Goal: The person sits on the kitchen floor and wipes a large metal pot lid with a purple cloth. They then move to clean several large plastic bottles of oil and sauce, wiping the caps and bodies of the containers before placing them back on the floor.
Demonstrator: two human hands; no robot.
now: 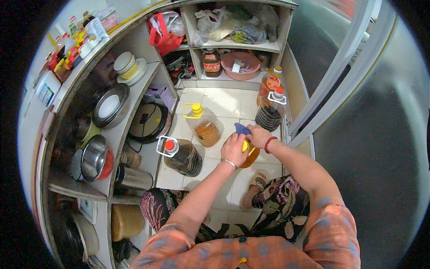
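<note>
Low in front of me stands a plastic jug of amber liquid with a yellow cap and handle, mostly hidden by my hands. My left hand lies over its top, fingers around the yellow cap. A blue-purple cloth is pinched in my right hand, against the jug's far side. Left of my hands, on the tiled floor, are a yellow-capped jug of amber liquid and a red-capped jug with dark contents. Another red-capped dark jug and an orange-labelled oil jug stand by the right wall.
Shelves on the left hold stacked bowls, a steel bowl, and a round black electric pan. At the back, a shelf has a pink basin, a dark bottle and plastic bags. A sliding door frame borders the right.
</note>
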